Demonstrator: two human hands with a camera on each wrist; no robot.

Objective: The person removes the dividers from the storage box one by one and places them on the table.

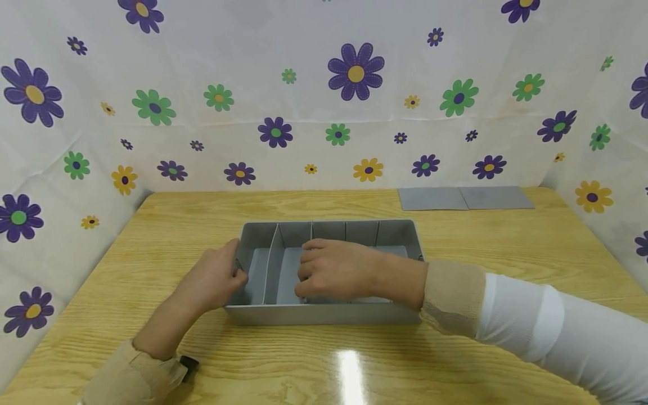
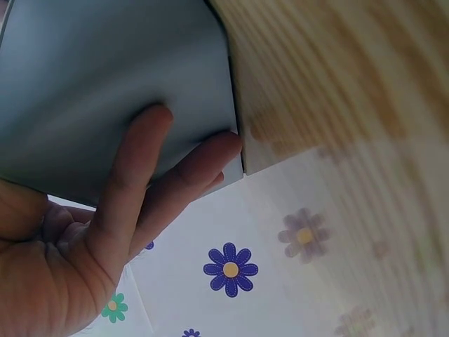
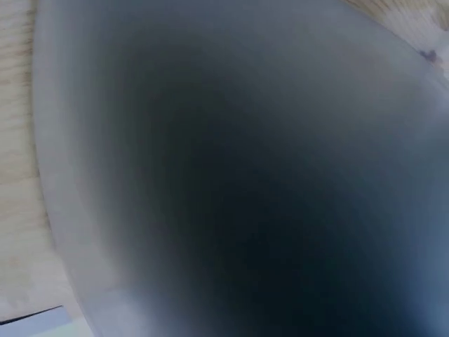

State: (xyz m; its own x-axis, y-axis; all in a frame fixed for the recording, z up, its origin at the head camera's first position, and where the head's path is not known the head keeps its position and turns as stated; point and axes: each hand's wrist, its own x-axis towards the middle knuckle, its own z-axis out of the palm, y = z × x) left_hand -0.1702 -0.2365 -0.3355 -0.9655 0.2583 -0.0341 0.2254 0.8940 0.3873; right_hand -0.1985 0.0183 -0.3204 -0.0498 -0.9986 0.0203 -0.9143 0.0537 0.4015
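Observation:
A long grey box (image 1: 324,315) with thin upright dividers stands on the table. My left hand (image 1: 215,275) grips its left end wall, the thumb over the rim. Two fingers (image 2: 133,165) lie against the outside of that wall in the left wrist view. Curled fingers of my right hand (image 1: 334,270) pinch the second divider (image 1: 311,232) from the left, hiding most of it. Left of that hand, the first divider (image 1: 272,264) shows along its length. A blurred grey surface (image 3: 231,154) fills most of the right wrist view.
Two flat grey panels (image 1: 434,198) lie side by side at the table's back right. A white cloth (image 1: 304,34) with printed flowers hangs behind the wooden table (image 1: 263,360) and along its sides.

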